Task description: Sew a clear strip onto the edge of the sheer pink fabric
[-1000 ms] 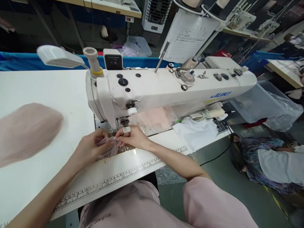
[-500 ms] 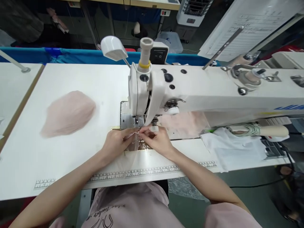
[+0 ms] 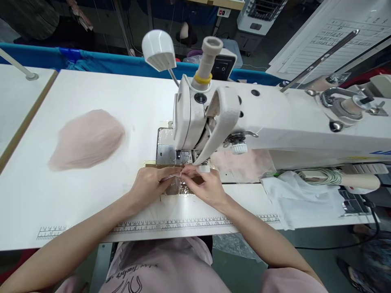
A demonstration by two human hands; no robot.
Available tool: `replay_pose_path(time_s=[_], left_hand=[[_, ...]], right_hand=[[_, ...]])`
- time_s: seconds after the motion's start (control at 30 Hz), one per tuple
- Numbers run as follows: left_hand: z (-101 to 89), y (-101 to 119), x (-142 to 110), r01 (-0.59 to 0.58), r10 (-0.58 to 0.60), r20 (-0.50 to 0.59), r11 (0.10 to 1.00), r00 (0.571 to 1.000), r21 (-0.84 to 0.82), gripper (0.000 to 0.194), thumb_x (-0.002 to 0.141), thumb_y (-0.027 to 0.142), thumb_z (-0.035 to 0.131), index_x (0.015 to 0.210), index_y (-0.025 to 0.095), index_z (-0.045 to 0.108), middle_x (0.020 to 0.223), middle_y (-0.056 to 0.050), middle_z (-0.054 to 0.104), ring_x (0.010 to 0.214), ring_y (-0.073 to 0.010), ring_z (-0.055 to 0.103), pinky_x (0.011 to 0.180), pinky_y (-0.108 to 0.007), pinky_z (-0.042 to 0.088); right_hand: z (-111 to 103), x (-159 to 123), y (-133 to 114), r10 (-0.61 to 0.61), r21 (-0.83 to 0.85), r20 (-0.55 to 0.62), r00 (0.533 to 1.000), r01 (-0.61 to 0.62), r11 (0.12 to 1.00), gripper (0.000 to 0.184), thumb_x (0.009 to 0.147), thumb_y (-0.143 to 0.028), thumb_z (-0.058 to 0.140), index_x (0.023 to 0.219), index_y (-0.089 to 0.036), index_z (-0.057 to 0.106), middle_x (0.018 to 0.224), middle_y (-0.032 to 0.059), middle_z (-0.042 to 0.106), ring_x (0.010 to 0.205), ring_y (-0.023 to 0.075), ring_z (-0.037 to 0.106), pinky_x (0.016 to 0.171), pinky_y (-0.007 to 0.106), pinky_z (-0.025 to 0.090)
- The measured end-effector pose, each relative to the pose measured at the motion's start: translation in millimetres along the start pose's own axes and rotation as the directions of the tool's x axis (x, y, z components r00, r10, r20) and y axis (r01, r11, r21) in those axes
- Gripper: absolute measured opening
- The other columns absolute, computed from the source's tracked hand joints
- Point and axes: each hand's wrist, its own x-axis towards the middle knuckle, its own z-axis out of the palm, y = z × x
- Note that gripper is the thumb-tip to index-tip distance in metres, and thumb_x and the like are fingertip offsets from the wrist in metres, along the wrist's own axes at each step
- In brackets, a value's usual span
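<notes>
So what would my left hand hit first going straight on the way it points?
Most likely your right hand, just along the thin fabric your left hand pinches; the depth between them is hard to judge.

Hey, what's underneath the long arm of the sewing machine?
Pale pink fabric shows beneath the sewing machine's arm, near the right hand. The arm hides the fabric's far edge, so anything farther back there can't be seen.

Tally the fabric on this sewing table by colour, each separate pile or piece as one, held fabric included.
Pink: 2 (pile at left; fabric under the sewing machine arm)
White: 1 (cloth at right)
Sheer, pale: 1 (piece between the left hand and right hand)
Total: 4
</notes>
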Motion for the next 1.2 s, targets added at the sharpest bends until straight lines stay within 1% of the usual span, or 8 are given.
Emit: replay_pose_path(time_s=[0.17,0.33,0.53,0.63,0.73,0.87,1.07,1.2], left_hand=[[1.5,-1.6,0.3,-0.044,0.044,-0.014,0.999,0.999,0.015,0.025,0.092,0.024,0.049,0.107,0.022,0.069,0.088,-0.001,0.076,0.065,-0.0133,0.070,0.057,-0.021,0.051],[1.6,-1.0,0.1,-0.078,0.081,-0.041,0.995,0.996,0.059,0.026,0.094,0.025,0.047,0.107,0.023,0.069,0.085,-0.001,0.076,0.063,-0.0129,0.069,0.055,-0.021,0.051],[1.8,-0.6,-0.7,-0.137,0.150,-0.113,0.984,0.982,0.112,0.024,0.096,0.030,0.047,0.101,0.019,0.068,0.074,-0.001,0.074,0.055,-0.0121,0.066,0.053,-0.021,0.050],[2.2,-1.2,-1.7,-0.179,0.199,-0.152,0.975,0.968,0.134,0.019,0.094,0.028,0.050,0.101,0.019,0.065,0.073,0.000,0.074,0.055,-0.0110,0.066,0.055,-0.020,0.050],[2.3,-0.8,-2.5,-0.219,0.244,-0.175,0.964,0.954,0.152,0.015,0.092,0.023,0.054,0.104,0.017,0.062,0.067,0.001,0.072,0.052,-0.0105,0.064,0.054,-0.020,0.049],[2.2,1.3,-3.4,-0.251,0.276,-0.170,0.956,0.946,0.151,0.007,0.090,0.019,0.055,0.092,0.016,0.060,0.058,0.004,0.066,0.045,-0.0092,0.059,0.053,-0.020,0.048],[2.0,2.2,-4.5,-0.252,0.265,-0.149,0.962,0.953,0.101,0.009,0.091,0.018,0.052,0.095,0.016,0.060,0.069,0.001,0.072,0.054,-0.0095,0.065,0.053,-0.019,0.048],[-2.6,5.8,-4.3,-0.270,0.279,-0.146,0.960,0.949,0.078,0.011,0.093,0.022,0.053,0.096,0.018,0.063,0.064,0.004,0.071,0.048,-0.0077,0.062,0.051,-0.019,0.046]], right_hand=[[-0.6,-0.6,-0.6,0.025,-0.010,0.020,0.999,-0.025,1.000,0.007,0.086,-0.019,0.059,0.092,-0.021,0.060,0.072,-0.0008,0.069,0.064,0.0134,0.068,0.064,0.025,0.057],[-0.6,-1.1,-0.2,0.024,-0.040,0.038,0.999,-0.023,0.999,0.007,0.087,-0.021,0.059,0.094,-0.020,0.061,0.073,-0.0003,0.070,0.065,0.0132,0.068,0.065,0.025,0.057],[-1.4,-1.0,0.5,-0.090,-0.055,0.008,0.996,0.090,0.994,0.011,0.088,-0.017,0.058,0.097,-0.020,0.062,0.079,-0.0001,0.071,0.067,0.0114,0.068,0.066,0.022,0.057],[-1.6,-3.6,4.7,-0.178,-0.147,-0.004,0.984,0.176,0.973,0.012,0.089,-0.017,0.057,0.099,-0.021,0.064,0.078,-0.0007,0.072,0.064,0.0109,0.068,0.060,0.021,0.056],[-2.4,-5.2,8.2,-0.338,-0.281,-0.002,0.941,0.323,0.903,0.012,0.090,-0.015,0.057,0.097,-0.021,0.065,0.079,0.0005,0.074,0.064,0.0116,0.069,0.056,0.021,0.056],[-5.1,-2.7,7.0,-0.520,-0.376,0.032,0.853,0.493,0.785,0.012,0.088,-0.011,0.060,0.095,-0.019,0.064,0.081,0.0031,0.074,0.073,0.0133,0.070,0.058,0.021,0.058],[-9.7,-0.1,4.3,-0.621,-0.412,0.077,0.780,0.592,0.693,0.017,0.083,-0.008,0.064,0.097,-0.018,0.063,0.081,0.0029,0.074,0.070,0.0121,0.069,0.059,0.022,0.058],[-13.8,0.2,0.2,-0.670,-0.458,0.119,0.733,0.639,0.617,0.013,0.085,-0.009,0.063,0.088,-0.021,0.065,0.078,-0.0002,0.073,0.065,0.0102,0.068,0.054,0.021,0.055]])
